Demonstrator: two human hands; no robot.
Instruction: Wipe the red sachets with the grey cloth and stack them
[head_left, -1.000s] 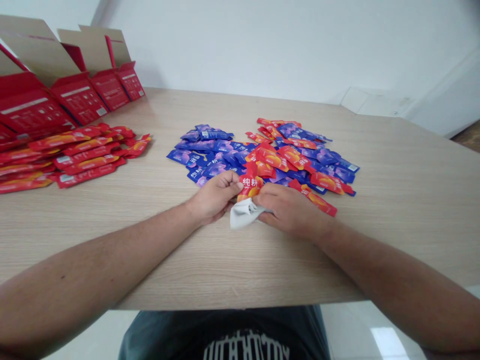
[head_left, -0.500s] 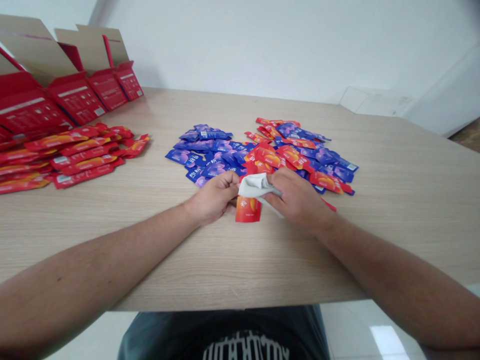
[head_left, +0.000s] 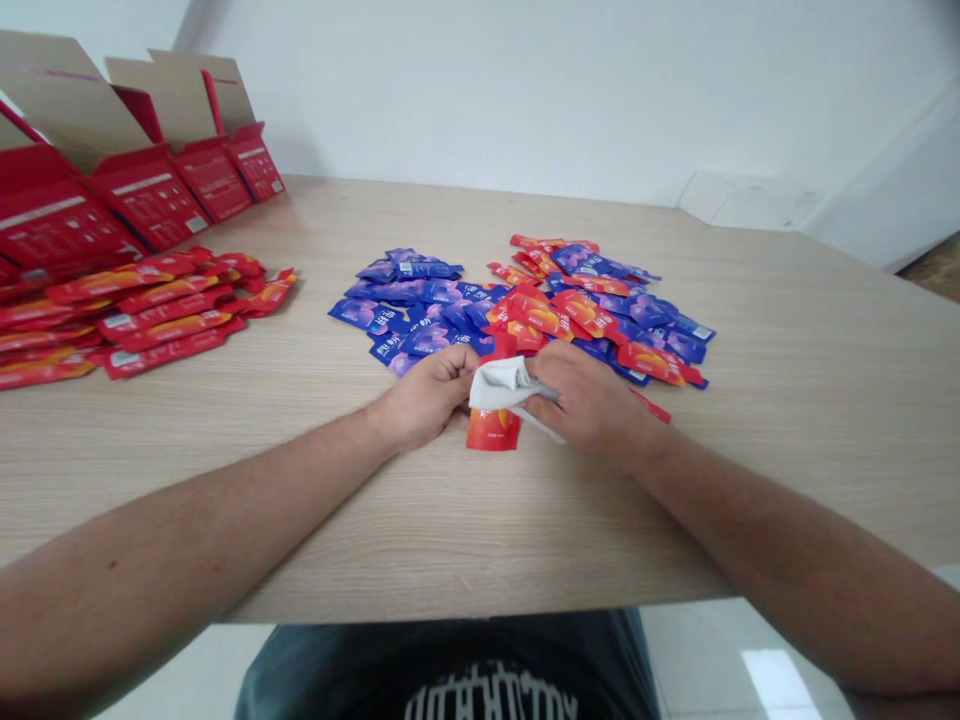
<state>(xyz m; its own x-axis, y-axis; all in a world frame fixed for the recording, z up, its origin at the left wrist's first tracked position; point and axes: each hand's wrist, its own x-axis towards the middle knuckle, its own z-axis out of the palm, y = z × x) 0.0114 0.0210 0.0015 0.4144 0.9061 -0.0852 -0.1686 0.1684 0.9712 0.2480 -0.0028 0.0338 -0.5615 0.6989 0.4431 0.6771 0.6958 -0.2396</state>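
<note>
Closed on the left edge of a red-orange sachet [head_left: 493,432] is my left hand [head_left: 435,395]. The sachet stands nearly upright, its lower end showing below a folded whitish cloth [head_left: 496,383]. My right hand [head_left: 589,400] grips that cloth, which lies against the front of the sachet and covers its middle. Just beyond my hands is a pile of purple-blue sachets [head_left: 427,310]. To its right, red and purple sachets [head_left: 592,310] lie mixed together. Part of a red sachet [head_left: 651,405] shows beside my right wrist.
Red cardboard boxes [head_left: 150,195] with raised flaps stand at the back left. Stacked red-orange sachets [head_left: 165,310] lie in front of them. The wooden table [head_left: 420,550] has its near edge by my lap, and a white wall [head_left: 480,90] rises behind it.
The cloth has slid slightly down and left over the sachet, covering more of its lower part. Both hands keep their hold in nearly the same place.
</note>
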